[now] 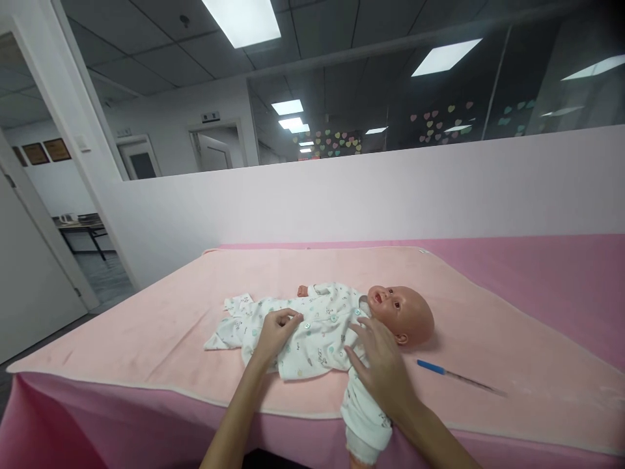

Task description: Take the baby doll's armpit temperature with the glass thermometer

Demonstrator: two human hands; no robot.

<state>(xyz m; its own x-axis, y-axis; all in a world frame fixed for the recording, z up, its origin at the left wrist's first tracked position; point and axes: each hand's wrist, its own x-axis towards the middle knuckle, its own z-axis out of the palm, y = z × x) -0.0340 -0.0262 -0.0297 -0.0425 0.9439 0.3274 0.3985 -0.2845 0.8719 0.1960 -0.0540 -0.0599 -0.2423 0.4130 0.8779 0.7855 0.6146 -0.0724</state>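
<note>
A baby doll (403,316) lies on its back with its head to the right, dressed in a white shirt (317,348) with a small print and matching trousers (234,329). My left hand (277,333) is at the shirt's lower front, thumb and fingertips pinched together on the cloth near the lowest round button. Over the doll's upper chest and near shoulder rests my right hand (383,365), its fingers spread and apart. The doll's sleeved near arm (365,417) stretches toward me under my right wrist. Round buttons run down the shirt front.
A thin rod with a blue handle (430,367) lies right of the doll. Beneath is a peach mat (161,345) over a pink cover (561,280). A low white wall (342,202) with glass above stands behind the table; a doorway is at the left.
</note>
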